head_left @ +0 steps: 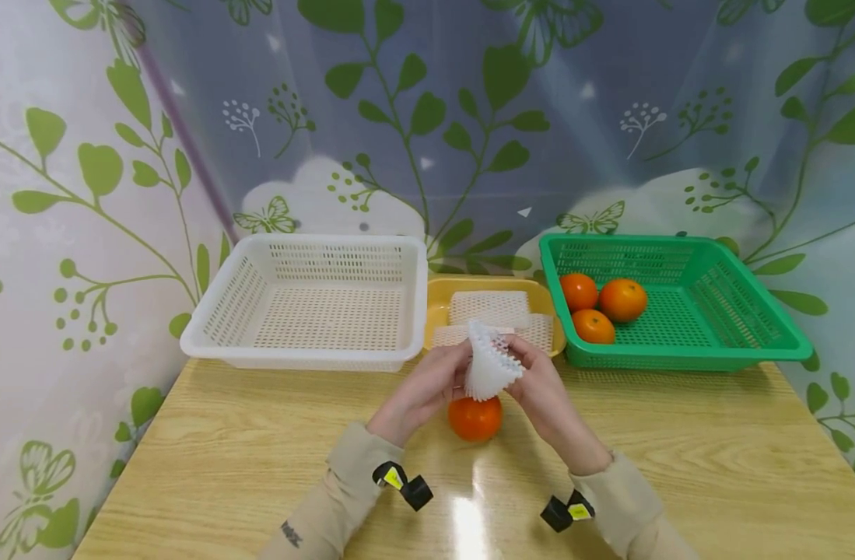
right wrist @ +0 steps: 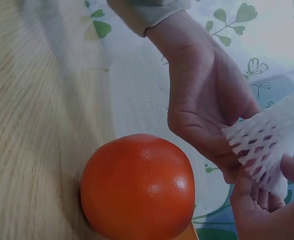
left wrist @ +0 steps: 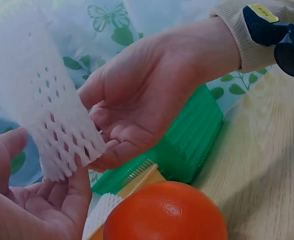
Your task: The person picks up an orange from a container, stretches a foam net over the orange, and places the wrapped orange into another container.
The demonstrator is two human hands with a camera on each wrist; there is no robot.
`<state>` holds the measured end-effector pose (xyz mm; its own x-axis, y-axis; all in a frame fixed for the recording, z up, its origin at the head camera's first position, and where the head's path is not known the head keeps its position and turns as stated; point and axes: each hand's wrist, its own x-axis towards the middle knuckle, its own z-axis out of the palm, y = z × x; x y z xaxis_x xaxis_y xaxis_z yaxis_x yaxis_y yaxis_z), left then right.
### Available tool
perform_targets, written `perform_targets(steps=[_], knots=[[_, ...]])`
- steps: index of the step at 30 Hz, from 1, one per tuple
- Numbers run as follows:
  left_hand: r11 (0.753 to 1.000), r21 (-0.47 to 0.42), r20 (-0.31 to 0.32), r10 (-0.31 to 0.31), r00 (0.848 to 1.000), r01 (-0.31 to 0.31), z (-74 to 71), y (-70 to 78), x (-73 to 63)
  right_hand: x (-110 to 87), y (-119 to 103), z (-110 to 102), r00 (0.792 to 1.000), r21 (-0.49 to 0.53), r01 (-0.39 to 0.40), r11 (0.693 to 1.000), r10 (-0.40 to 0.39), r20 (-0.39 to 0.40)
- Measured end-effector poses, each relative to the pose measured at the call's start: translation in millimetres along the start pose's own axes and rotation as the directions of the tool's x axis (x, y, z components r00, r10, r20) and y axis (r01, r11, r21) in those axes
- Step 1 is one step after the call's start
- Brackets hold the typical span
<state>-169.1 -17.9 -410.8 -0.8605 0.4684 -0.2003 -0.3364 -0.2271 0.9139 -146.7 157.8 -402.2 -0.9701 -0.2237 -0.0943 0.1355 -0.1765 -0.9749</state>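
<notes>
A white foam fruit net [head_left: 492,364] is held up between both hands, its mesh end spread. My left hand [head_left: 434,381] grips one side of the net, and my right hand [head_left: 541,389] grips the other; in the left wrist view fingertips reach the rim of the foam net [left wrist: 62,130]. Just below the net, on the table, sits an orange fruit [head_left: 475,420], which fills the bottom of the left wrist view. The same orange fruit [right wrist: 138,187] stands large in the right wrist view, apart from the fingers.
Behind the hands a yellow tray [head_left: 437,292] holds more foam nets [head_left: 490,307]. A white basket [head_left: 329,362] stands at left. At right, a green basket [head_left: 686,358] contains three orange fruits [head_left: 622,301]. A patterned curtain [head_left: 469,155] hangs behind the wooden table [head_left: 259,435].
</notes>
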Motion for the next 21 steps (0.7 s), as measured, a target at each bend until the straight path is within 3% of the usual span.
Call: perform_targets(steps=[4,9,12,16,21], knots=[[0.997,-0.074,-0.01,-0.007,1.0,0.006,-1.4,0.1,-0.6,-1.0,2,-2,0.999,0.15,-0.012,0.989,0.005,0.045],[0.981,-0.194,-0.011,-0.014,1.0,0.011,-3.9,-2.0,-0.8,-3.0,4,-5,0.996,0.331,-0.051,0.942,0.025,0.084],[0.969,-0.247,-0.03,-0.031,0.999,0.023,-5.6,-3.2,-2.3,-4.3,6,-6,0.994,0.351,-0.07,0.934,0.035,0.104],[0.943,-0.33,-0.043,-0.047,0.998,0.03,-8.6,-5.0,-4.9,-7.1,10,-7,0.994,0.319,-0.078,0.945,0.051,0.092],[0.94,-0.337,-0.036,-0.069,0.997,0.053,-15.5,-10.4,-7.8,-10.4,19,-12,0.993,0.262,-0.101,0.96,0.081,0.087]])
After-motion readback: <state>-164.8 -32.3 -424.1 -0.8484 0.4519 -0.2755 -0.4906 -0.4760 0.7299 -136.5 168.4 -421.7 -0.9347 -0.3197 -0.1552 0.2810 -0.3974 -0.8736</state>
